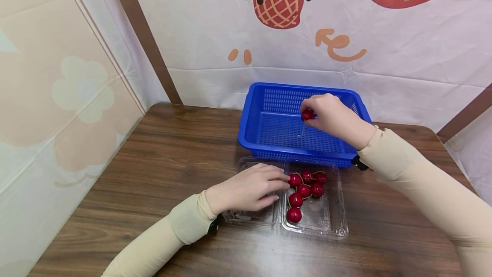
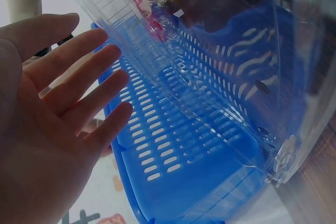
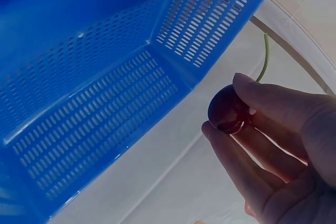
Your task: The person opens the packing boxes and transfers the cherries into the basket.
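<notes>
My right hand (image 1: 333, 115) is over the blue basket (image 1: 244, 125), pinching a dark red cherry (image 3: 227, 109) between thumb and fingers. A green stem (image 3: 266, 56) sticks up from the fruit in the right wrist view. Across the left half of a clear plastic clamshell box (image 1: 335, 210) reaches my left hand (image 1: 246, 188), palm down, its fingers loosely extended and the fingertips near the cherries. Several red cherries (image 1: 303, 190) with stems lie in the box's right half. In the left wrist view the left hand (image 2: 63, 98) has its fingers apart and holds nothing.
The basket, with slotted walls, stands behind the clamshell, close to the back edge of the brown wooden table (image 1: 169, 148). A white printed cloth (image 1: 200, 29) hangs behind the table and another (image 1: 46, 97) along its left side.
</notes>
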The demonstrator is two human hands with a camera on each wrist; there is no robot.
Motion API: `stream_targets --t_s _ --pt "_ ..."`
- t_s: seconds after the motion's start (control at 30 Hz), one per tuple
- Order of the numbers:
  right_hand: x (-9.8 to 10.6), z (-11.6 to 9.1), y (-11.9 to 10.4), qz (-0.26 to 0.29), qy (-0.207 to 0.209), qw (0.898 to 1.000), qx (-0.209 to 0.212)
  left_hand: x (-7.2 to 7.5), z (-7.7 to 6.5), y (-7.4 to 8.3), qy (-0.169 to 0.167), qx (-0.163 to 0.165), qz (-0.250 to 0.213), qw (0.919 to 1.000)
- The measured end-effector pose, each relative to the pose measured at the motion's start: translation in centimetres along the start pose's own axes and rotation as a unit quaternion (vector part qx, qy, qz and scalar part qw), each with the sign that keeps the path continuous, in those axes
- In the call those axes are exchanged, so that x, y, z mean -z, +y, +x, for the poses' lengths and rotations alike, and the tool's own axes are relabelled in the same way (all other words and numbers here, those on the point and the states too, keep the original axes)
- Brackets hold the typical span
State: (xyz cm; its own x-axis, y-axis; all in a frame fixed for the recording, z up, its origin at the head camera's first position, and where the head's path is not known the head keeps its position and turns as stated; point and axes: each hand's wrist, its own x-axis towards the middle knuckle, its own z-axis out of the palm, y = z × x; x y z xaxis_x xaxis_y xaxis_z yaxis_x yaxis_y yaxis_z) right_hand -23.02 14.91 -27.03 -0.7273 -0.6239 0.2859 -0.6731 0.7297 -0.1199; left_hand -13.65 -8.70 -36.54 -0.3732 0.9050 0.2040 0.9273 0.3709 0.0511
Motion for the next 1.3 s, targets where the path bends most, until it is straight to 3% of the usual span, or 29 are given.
stream_targets --t_s 0.27,0.6,1.3 --pt "-0.3 2.1 -0.4 0.025 -0.015 1.000 -0.004 0.1 0.0 0.0 -0.003 0.003 -0.002 1.0000" --pt "-1.2 4.1 -0.2 0.045 -0.048 0.997 -0.038 -0.1 0.0 0.0 0.001 -0.001 -0.006 1.0000" --pt "-3.5 7.3 0.3 0.064 -0.057 0.994 -0.064 0.0 0.0 0.0 0.008 -0.007 0.004 0.9999"
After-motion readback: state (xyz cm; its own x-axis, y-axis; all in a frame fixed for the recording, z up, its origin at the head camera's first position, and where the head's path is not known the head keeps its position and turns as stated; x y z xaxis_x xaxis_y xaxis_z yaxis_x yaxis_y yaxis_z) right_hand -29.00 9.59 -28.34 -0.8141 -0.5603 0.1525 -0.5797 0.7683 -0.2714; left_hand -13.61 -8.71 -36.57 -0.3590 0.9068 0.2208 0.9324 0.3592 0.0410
